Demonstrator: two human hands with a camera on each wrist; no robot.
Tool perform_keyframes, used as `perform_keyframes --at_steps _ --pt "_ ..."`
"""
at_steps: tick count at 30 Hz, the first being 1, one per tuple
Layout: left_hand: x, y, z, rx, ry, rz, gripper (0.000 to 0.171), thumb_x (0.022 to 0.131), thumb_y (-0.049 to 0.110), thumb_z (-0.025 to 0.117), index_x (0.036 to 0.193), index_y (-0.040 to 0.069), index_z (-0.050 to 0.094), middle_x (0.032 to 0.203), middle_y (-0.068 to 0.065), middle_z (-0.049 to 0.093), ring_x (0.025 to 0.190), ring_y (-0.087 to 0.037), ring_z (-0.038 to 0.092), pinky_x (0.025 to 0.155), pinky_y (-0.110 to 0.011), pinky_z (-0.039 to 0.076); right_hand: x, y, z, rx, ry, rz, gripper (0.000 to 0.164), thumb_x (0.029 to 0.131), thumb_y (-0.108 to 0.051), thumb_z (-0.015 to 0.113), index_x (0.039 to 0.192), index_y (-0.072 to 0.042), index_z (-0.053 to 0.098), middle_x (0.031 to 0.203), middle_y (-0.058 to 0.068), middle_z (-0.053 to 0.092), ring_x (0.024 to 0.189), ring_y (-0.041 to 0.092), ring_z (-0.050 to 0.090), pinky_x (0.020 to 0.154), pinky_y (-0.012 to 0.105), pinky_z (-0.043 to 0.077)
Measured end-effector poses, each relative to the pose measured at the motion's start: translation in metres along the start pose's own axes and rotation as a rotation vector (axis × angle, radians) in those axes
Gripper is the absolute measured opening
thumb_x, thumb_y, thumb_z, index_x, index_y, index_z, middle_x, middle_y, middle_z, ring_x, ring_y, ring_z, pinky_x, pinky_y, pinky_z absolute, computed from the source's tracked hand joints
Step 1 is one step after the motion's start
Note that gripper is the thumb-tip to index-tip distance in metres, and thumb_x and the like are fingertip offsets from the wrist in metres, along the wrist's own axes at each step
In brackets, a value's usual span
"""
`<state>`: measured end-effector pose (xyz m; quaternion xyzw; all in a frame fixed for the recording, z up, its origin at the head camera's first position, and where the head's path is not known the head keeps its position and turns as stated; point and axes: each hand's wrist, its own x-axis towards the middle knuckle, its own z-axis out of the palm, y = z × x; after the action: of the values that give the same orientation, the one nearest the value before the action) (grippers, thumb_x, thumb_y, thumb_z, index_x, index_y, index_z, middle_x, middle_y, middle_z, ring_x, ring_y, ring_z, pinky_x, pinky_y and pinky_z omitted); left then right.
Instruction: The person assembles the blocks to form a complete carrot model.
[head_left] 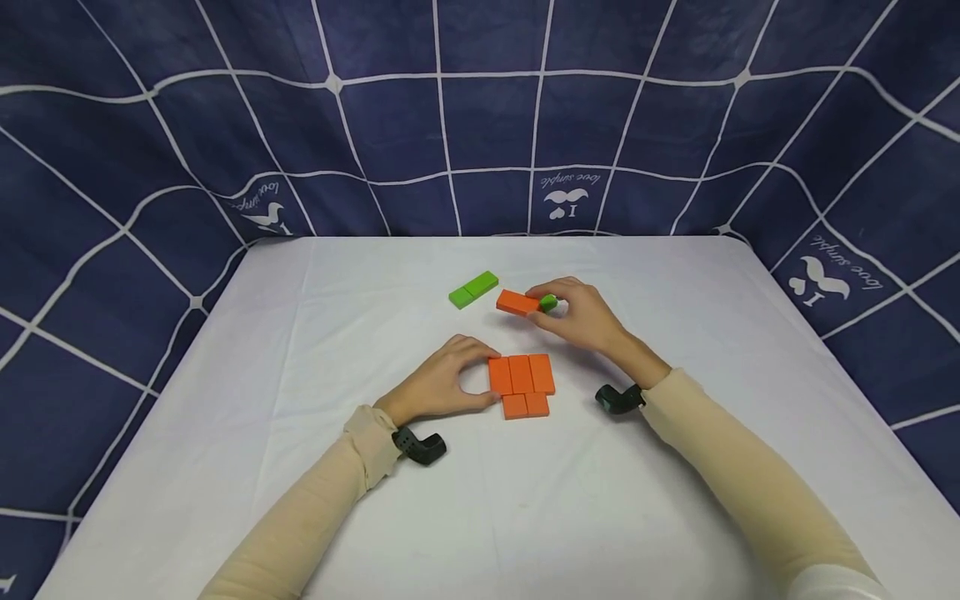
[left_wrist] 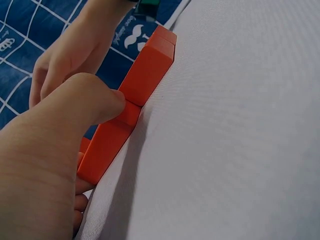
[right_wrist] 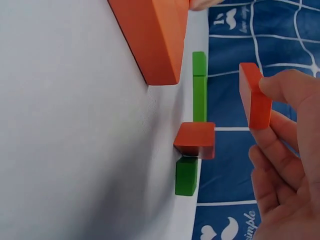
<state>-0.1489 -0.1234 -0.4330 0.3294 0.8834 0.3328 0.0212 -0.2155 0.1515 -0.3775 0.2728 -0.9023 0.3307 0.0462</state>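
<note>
Several orange blocks (head_left: 521,375) lie side by side on the white tabletop, three longer ones behind two shorter ones. My left hand (head_left: 442,379) holds this group at its left side, its thumb (left_wrist: 107,102) touching an orange edge and its fingers on the far side. Beyond the group, my right hand (head_left: 581,315) pinches a single orange block (right_wrist: 255,95) between thumb and fingers, above the table. Beneath and beside that hand, another orange block (right_wrist: 195,140) stands near a small green block (right_wrist: 186,176).
Two green blocks (head_left: 474,289) lie end to end toward the back of the white table (head_left: 360,292). A dark blue cloth (head_left: 487,125) with white grid lines hangs behind and at both sides. Each wrist carries a black camera mount (head_left: 420,447).
</note>
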Motion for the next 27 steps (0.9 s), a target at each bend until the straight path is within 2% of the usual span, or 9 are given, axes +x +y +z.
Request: perform_keyframes --at_steps 10,19,27 --pt "-0.001 -0.001 -0.001 -0.002 0.01 0.017 0.056 0.084 0.041 0.08 0.133 0.017 0.066 0.131 0.002 0.062 0.126 -0.016 0.05 0.113 -0.041 0.043 -0.036 -0.008 -0.011 0.088 -0.024 -0.037 0.036 0.091 -0.022 0.079 0.125 -0.014 0.073 0.119 0.004 0.073 0.112 0.032 0.064 0.097 0.049 0.052" --pt "0.001 -0.002 0.0 0.004 0.014 0.028 0.057 0.084 0.04 0.08 0.133 0.016 0.066 0.131 0.001 0.062 0.127 -0.016 0.051 0.112 -0.041 0.043 -0.068 -0.011 -0.011 0.135 -0.026 -0.1 0.033 0.091 -0.016 0.079 0.123 -0.021 0.074 0.118 -0.005 0.073 0.114 0.018 0.062 0.098 0.039 0.053" --pt "0.001 -0.001 -0.002 0.001 0.011 0.019 0.057 0.084 0.042 0.08 0.133 0.016 0.066 0.131 0.001 0.062 0.126 -0.016 0.051 0.112 -0.042 0.044 -0.091 -0.017 -0.005 0.207 -0.09 -0.144 0.034 0.088 -0.016 0.082 0.121 -0.02 0.074 0.118 -0.006 0.072 0.114 0.014 0.061 0.1 0.033 0.051"
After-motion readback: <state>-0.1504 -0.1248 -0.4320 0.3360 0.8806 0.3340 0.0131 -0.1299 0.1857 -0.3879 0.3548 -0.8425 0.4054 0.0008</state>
